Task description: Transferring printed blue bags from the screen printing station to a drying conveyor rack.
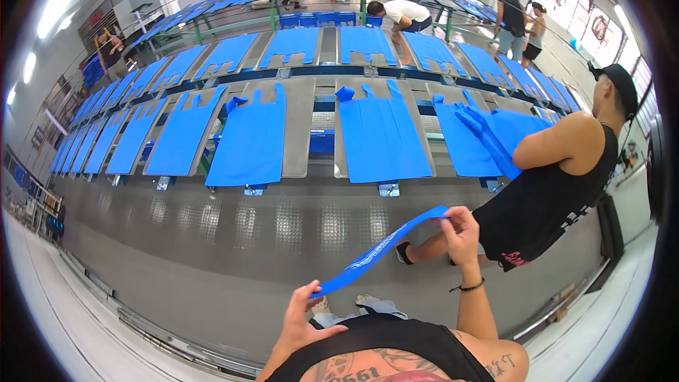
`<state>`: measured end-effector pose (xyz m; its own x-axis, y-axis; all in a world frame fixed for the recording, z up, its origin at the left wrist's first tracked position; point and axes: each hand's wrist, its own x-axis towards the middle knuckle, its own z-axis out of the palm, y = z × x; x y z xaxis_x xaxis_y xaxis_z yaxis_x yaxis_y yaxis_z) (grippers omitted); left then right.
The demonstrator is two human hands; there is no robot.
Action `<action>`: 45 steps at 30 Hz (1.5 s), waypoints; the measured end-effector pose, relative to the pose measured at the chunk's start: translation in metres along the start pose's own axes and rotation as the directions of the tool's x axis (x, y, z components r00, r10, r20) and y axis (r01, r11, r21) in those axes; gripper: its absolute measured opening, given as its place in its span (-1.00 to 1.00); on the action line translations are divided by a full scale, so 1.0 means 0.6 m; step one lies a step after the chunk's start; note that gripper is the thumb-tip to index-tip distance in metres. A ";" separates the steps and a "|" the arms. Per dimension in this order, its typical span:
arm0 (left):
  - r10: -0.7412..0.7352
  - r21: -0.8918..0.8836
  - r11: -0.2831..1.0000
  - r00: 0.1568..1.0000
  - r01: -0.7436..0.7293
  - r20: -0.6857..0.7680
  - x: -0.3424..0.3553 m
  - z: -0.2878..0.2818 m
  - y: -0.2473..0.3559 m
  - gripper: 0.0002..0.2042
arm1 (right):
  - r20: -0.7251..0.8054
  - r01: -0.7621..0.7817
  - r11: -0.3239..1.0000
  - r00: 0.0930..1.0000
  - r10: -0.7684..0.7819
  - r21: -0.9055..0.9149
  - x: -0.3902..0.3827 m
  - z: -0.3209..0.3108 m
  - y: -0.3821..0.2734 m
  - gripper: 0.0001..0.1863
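Note:
A blue printed fabric piece (pixel 382 249) hangs in a shallow curve between my two hands, showing as a narrow band with white print along it. My left hand (pixel 303 320) pinches its near end, low in front of my body. At the far end, higher and to the right, my right hand (pixel 461 232) grips it between thumb and fingers. Across the aisle, blue cut-out bags with handle straps lie flat on grey boards, one bag (pixel 385 138) straight ahead and another (pixel 251 141) to its left. Neither hand touches these.
Close on my right, a person in a black sleeveless top (pixel 559 184) bends over the board row, hands on a blue bag (pixel 460 141). Grey floor (pixel 233 240) separates me from the boards. A white ledge (pixel 141 343) curves behind me. Other people work farther back.

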<state>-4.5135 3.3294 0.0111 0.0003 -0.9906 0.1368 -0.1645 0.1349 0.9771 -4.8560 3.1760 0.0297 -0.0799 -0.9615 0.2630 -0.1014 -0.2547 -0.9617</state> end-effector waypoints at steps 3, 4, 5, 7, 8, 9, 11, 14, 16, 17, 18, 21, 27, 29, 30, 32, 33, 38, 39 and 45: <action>-0.006 -0.065 0.998 0.991 0.016 0.136 0.012 -0.023 -0.024 -0.04 | -0.111 0.029 0.991 0.993 -0.043 -0.129 -0.044 -0.013 -0.018 -0.87; 0.058 -0.047 0.998 0.981 -0.050 0.186 0.022 -0.030 -0.029 -0.07 | -0.152 -0.013 0.995 0.988 -0.003 -0.104 -0.062 -0.010 -0.033 -0.87; 0.119 -0.033 0.993 0.964 -0.115 0.238 0.033 -0.036 -0.033 -0.10 | -0.170 -0.029 0.994 0.985 0.010 -0.110 -0.080 -0.013 -0.029 -0.87; 0.202 0.114 0.960 0.918 -0.254 0.341 0.074 -0.037 -0.043 -0.15 | -0.257 -0.097 0.990 0.964 0.068 -0.101 -0.125 -0.036 -0.016 -0.87; 0.276 0.244 0.880 0.857 -0.408 0.436 0.097 -0.033 -0.051 -0.19 | -0.308 -0.111 0.987 0.949 0.071 -0.115 -0.148 -0.044 -0.013 -0.87; 0.243 0.194 0.914 0.864 -0.357 0.442 0.122 -0.019 -0.068 -0.27 | -0.337 -0.139 0.984 0.937 0.094 -0.112 -0.173 -0.055 -0.003 -0.87; 0.212 0.133 0.942 0.856 -0.307 0.471 0.175 0.019 -0.109 -0.43 | -0.420 -0.242 0.963 0.891 0.173 -0.118 -0.222 -0.077 0.026 -0.88; 0.307 0.097 0.912 0.820 -0.399 0.482 0.249 0.088 -0.139 -0.77 | -0.538 -0.334 0.942 0.803 0.258 -0.046 -0.293 -0.091 0.067 -0.89; 0.279 0.121 0.909 0.799 -0.399 0.533 0.286 0.133 -0.145 -0.83 | -0.597 -0.406 0.913 0.744 0.299 -0.049 -0.329 -0.104 0.082 -0.89; 0.237 0.139 0.915 0.784 -0.379 0.574 0.302 0.160 -0.140 -0.83 | -0.635 -0.449 0.891 0.710 0.305 -0.073 -0.345 -0.108 0.090 -0.89; 0.183 0.139 0.934 0.774 -0.330 0.606 0.308 0.187 -0.147 -0.83 | -0.659 -0.439 0.897 0.689 0.300 -0.051 -0.358 -0.115 0.099 -0.89; 0.097 0.172 0.943 0.729 -0.285 0.678 0.327 0.256 -0.196 -0.85 | -0.716 -0.455 0.890 0.618 0.325 0.011 -0.384 -0.135 0.155 -0.88; -0.104 0.334 0.927 0.740 -0.170 0.665 0.363 0.305 -0.321 -0.88 | -0.698 -0.471 0.881 0.644 0.313 -0.040 -0.327 -0.159 0.291 -0.87; -0.105 0.405 0.891 0.773 -0.207 0.626 0.376 0.306 -0.346 -0.89 | -0.665 -0.497 0.867 0.658 0.353 -0.032 -0.303 -0.156 0.330 -0.87; -0.134 0.416 0.895 0.793 -0.160 0.594 0.380 0.293 -0.360 -0.88 | -0.638 -0.518 0.854 0.671 0.377 -0.041 -0.288 -0.145 0.346 -0.87; -0.159 0.467 0.873 0.824 -0.140 0.543 0.388 0.239 -0.383 -0.88 | -0.572 -0.529 0.848 0.708 0.414 -0.040 -0.265 -0.109 0.380 -0.88; -0.185 0.502 0.857 0.837 -0.119 0.514 0.389 0.215 -0.396 -0.88 | -0.527 -0.554 0.831 0.720 0.452 -0.045 -0.258 -0.093 0.398 -0.90; -0.180 0.547 0.832 0.886 -0.095 0.428 0.367 0.066 -0.425 -0.86 | -0.255 -0.611 0.780 0.782 0.569 -0.135 -0.274 0.029 0.443 -0.88; -0.173 0.550 0.828 0.883 -0.108 0.435 0.358 0.030 -0.431 -0.86 | -0.203 -0.624 0.753 0.780 0.591 -0.206 -0.278 0.057 0.438 -0.88; -0.172 0.525 0.847 0.889 -0.086 0.423 0.314 -0.130 -0.478 -0.87 | -0.103 -0.633 0.759 0.774 0.625 -0.153 -0.349 0.201 0.473 -0.93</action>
<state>-4.3893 3.1060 -0.2309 -0.3891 -0.9139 -0.1156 -0.6569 0.1873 0.7304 -4.7482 3.2925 -0.3077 -0.2274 -0.8924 -0.3897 -0.1782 0.4316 -0.8843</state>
